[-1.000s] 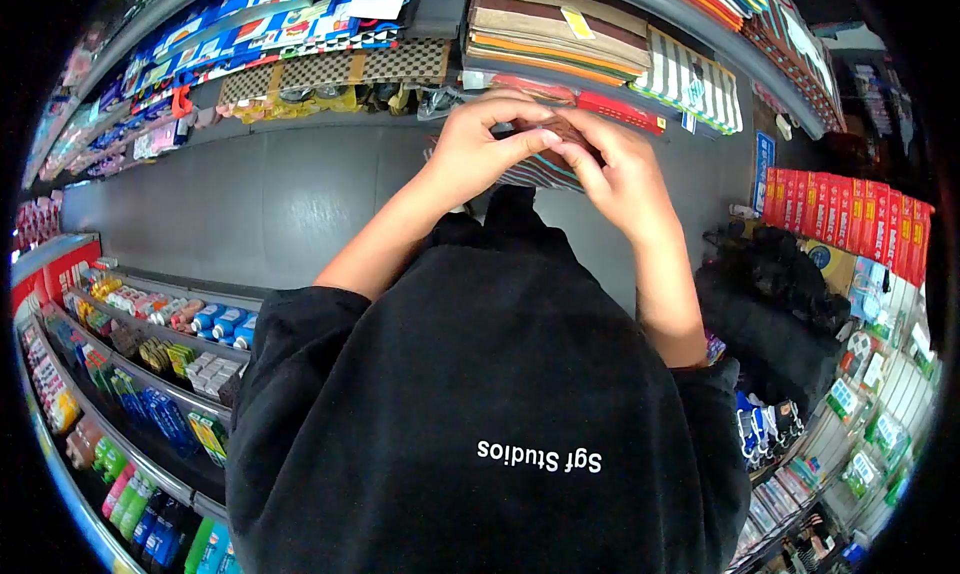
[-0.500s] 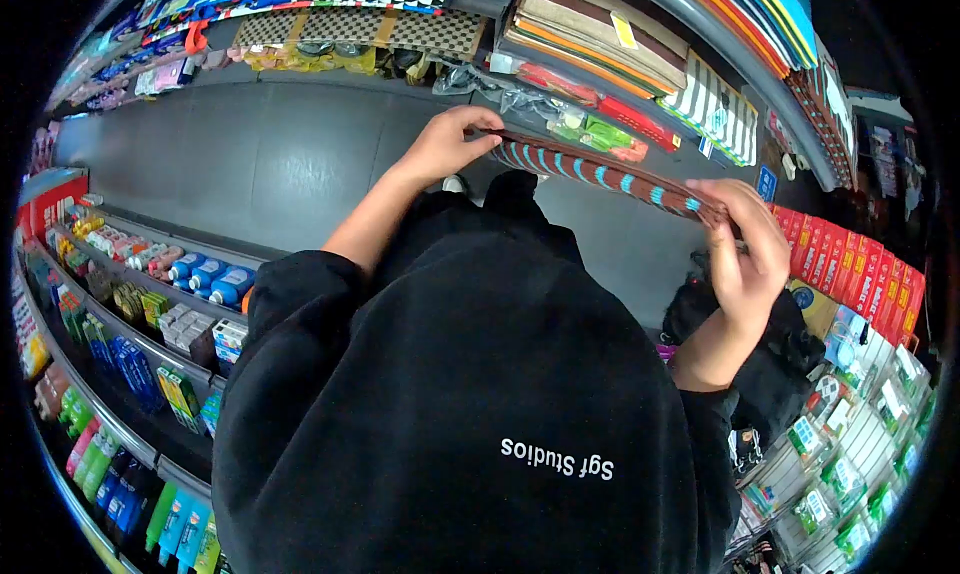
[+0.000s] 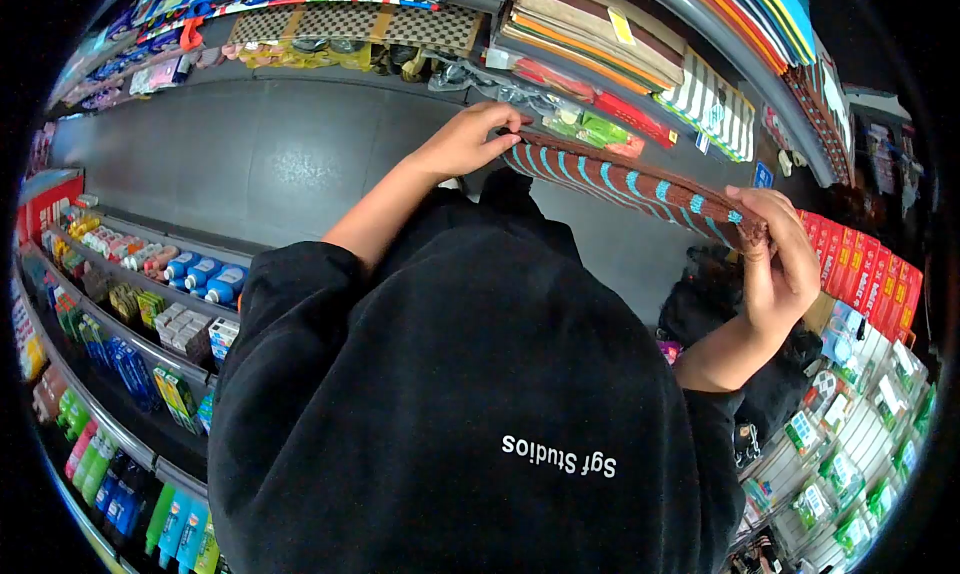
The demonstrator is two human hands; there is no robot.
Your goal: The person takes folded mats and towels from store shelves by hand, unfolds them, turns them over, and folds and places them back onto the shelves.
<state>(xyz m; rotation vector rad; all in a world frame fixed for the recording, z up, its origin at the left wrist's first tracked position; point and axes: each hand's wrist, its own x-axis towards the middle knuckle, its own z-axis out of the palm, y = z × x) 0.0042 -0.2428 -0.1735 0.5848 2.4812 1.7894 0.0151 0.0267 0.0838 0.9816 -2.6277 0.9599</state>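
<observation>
A brown mat [image 3: 630, 179] with light-blue stripes, seemingly folded, is stretched out in the air in front of me. My left hand [image 3: 468, 142] pinches its left end between thumb and fingers. At the opposite end, my right hand [image 3: 782, 259] grips the corner, thumb below and fingers on top. The mat tilts down to the right, and its striped face shows partly; its underside is hidden.
Folded mats [image 3: 590, 34] lie stacked on a shelf ahead. Red boxes [image 3: 865, 269] stand at the right, beside packets [image 3: 840, 474] on a rack. To the left, shelves hold blue bottles [image 3: 205, 274] and other goods. A black bag-like item [image 3: 700, 309] is near my right forearm.
My right hand has moved right and slightly down, and my left hand a little right. The mat has turned so that more of its striped face shows.
</observation>
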